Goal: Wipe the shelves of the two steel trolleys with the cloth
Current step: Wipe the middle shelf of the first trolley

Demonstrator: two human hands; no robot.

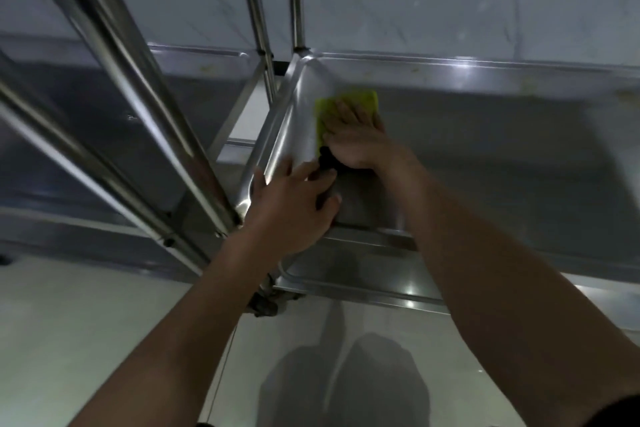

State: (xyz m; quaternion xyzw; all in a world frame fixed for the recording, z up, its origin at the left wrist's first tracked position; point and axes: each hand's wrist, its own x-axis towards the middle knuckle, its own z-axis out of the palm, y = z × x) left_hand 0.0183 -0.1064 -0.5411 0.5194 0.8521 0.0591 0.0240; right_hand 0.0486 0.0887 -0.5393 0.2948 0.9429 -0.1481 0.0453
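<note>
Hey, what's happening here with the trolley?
A person is wiping a shelf of a steel trolley. The right hand presses a yellow-green cloth flat on the shelf near its far left corner. The left hand rests on the shelf's near left corner. A second steel trolley stands beside it, to the left.

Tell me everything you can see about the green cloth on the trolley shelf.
The cloth is yellow-green, soft-looking, and lies flat on the steel shelf of the right trolley, close to the shelf's far left corner and its raised rim. The right hand presses on it with straight fingers and hides its middle and near part. Only its far edge and left edge show. Motion blur hides its texture. The left hand does not touch it.
</note>
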